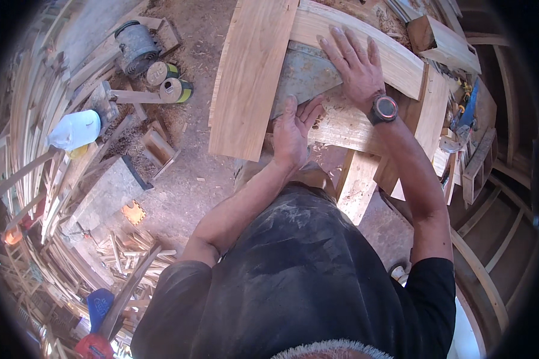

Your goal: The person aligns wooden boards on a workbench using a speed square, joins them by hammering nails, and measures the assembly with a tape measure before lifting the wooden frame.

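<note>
A grey, worn flat plate (305, 70), seemingly sheet metal with a slanting near edge, lies between a wide wooden board (251, 78) and a long pale board (389, 57). Spread flat, my right hand (359, 72) rests over the plate's right end and the pale board beside it. A dark watch (385, 108) is on that wrist. My left hand (294, 134) is at the plate's near edge, its thumb raised at the corner and its fingers stretched to the right. Whether it bears any of the plate's weight I cannot tell.
More boards (347, 125) lie under my right forearm. A squared timber block (443, 42) stands at the far right. On the left are a metal canister (136, 45), two tins (175, 91), a translucent jug (76, 128) and stacked wood strips (27, 173). Shavings litter the floor.
</note>
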A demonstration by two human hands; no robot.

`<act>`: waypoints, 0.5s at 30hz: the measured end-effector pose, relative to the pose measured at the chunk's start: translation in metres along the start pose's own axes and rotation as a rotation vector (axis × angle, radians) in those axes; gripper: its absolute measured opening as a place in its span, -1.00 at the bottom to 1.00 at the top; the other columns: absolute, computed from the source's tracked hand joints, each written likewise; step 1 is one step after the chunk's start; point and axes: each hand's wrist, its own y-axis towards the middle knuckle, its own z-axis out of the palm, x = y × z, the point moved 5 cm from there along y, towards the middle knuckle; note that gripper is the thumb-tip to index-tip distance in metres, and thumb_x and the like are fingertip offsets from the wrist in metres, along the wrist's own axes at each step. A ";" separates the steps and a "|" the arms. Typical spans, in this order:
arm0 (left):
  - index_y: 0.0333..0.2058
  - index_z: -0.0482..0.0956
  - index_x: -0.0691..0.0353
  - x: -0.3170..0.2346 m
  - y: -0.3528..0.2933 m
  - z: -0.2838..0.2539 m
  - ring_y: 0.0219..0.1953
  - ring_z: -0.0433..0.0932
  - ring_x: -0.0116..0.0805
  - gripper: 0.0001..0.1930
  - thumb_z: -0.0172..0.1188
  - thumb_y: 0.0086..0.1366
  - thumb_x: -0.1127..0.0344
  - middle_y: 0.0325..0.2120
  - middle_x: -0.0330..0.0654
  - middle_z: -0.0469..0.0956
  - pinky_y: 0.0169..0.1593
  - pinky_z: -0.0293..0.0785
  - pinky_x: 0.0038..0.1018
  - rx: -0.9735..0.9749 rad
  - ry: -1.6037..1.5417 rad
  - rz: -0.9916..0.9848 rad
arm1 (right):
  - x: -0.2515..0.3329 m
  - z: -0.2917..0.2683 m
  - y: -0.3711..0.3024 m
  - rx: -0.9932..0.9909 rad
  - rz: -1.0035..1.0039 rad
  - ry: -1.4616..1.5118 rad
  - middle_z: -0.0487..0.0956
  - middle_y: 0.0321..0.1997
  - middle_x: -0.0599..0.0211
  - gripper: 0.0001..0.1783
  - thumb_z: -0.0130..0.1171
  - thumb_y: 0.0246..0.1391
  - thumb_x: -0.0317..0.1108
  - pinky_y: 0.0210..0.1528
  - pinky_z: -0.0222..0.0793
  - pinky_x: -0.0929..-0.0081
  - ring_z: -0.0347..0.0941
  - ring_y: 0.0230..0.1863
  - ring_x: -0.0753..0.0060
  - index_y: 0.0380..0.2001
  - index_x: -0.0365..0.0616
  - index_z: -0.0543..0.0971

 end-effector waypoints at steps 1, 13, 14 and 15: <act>0.17 0.39 0.48 -0.001 0.000 -0.001 0.24 0.56 -0.11 -0.44 0.02 0.61 -0.02 0.13 0.19 0.56 0.37 0.45 -0.24 -0.003 0.001 0.003 | 0.002 0.002 0.001 -0.002 -0.002 0.004 0.11 0.67 0.47 -0.03 0.08 0.12 -0.48 0.59 -0.09 -0.30 0.02 0.65 0.23 0.58 0.39 0.12; 0.29 0.31 0.47 -0.006 0.001 0.001 0.22 0.57 -0.02 -0.47 -0.09 0.64 0.09 0.20 0.17 0.52 0.39 0.46 -0.20 0.022 -0.038 -0.058 | 0.000 -0.001 0.004 -0.026 0.009 -0.010 0.04 0.69 0.49 0.09 0.09 0.04 -0.58 0.58 -0.12 -0.36 0.02 0.65 0.19 0.59 0.52 0.07; 0.29 0.33 0.48 -0.002 -0.005 0.001 0.21 0.58 -0.05 -0.48 -0.09 0.64 0.11 0.19 0.15 0.53 0.38 0.46 -0.21 0.025 0.101 -0.191 | 0.000 -0.003 0.002 -0.019 0.017 0.011 0.05 0.69 0.47 0.10 0.10 0.02 -0.58 0.58 -0.11 -0.36 0.02 0.65 0.17 0.59 0.52 0.08; 0.29 0.35 0.49 0.000 -0.008 0.001 0.21 0.59 -0.07 -0.49 -0.10 0.64 0.12 0.19 0.13 0.55 0.37 0.47 -0.23 0.029 0.242 -0.314 | -0.002 -0.002 0.005 -0.021 0.022 0.031 0.05 0.69 0.46 0.11 0.11 0.00 -0.59 0.57 -0.10 -0.36 0.03 0.64 0.15 0.59 0.51 0.08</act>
